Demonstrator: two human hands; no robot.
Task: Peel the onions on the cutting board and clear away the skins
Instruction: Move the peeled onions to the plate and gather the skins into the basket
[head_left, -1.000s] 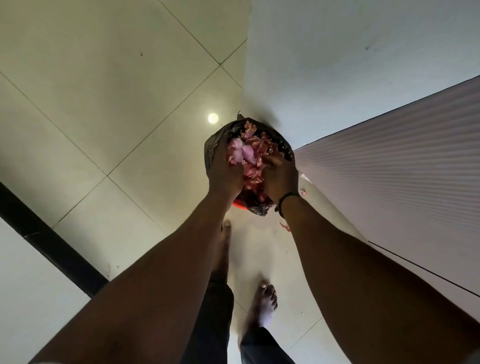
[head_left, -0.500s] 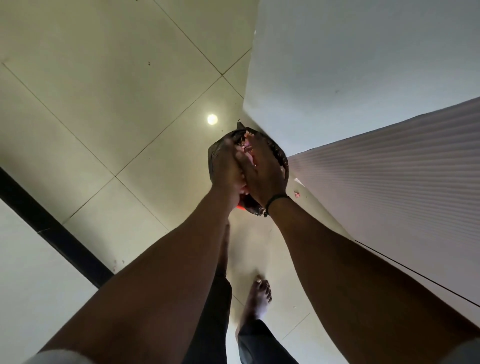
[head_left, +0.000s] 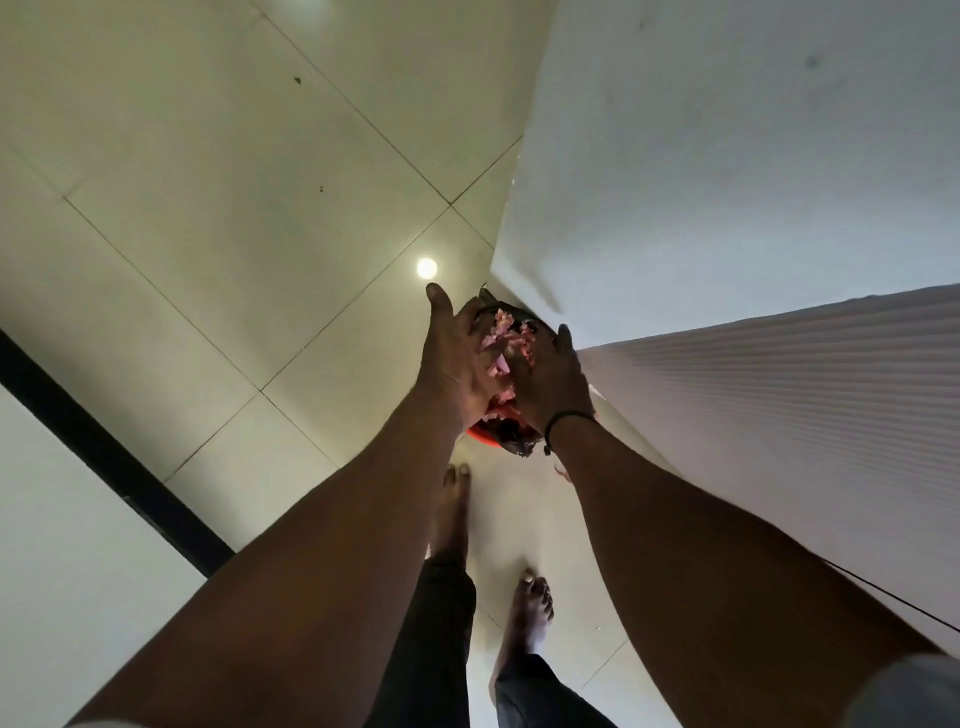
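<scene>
Left hand (head_left: 457, 358): held over the bin, thumb stretched out and up, palm turned toward the other hand; pink onion skins (head_left: 501, 345) lie against its fingers. The grip is slack and mostly spread, not closed round anything.
Right hand (head_left: 553, 384): just beside the left, palm facing it, thumb raised; the fingers are hidden behind the skins, so how far the grip is closed cannot be told.
Onion skins: a loose pink heap between the two palms and directly over the mouth of the bin.
Bin (head_left: 511, 441): on the floor beneath both hands, lined with a dark bag (a red rim shows at the near edge), set in the corner beside a white wall (head_left: 727, 156).
Wristband (head_left: 566, 418): dark, on the right wrist.
Floor (head_left: 234, 208): pale tiles, reflecting a round lamp.
Feet (head_left: 530, 613): bare, standing near the bin.
</scene>
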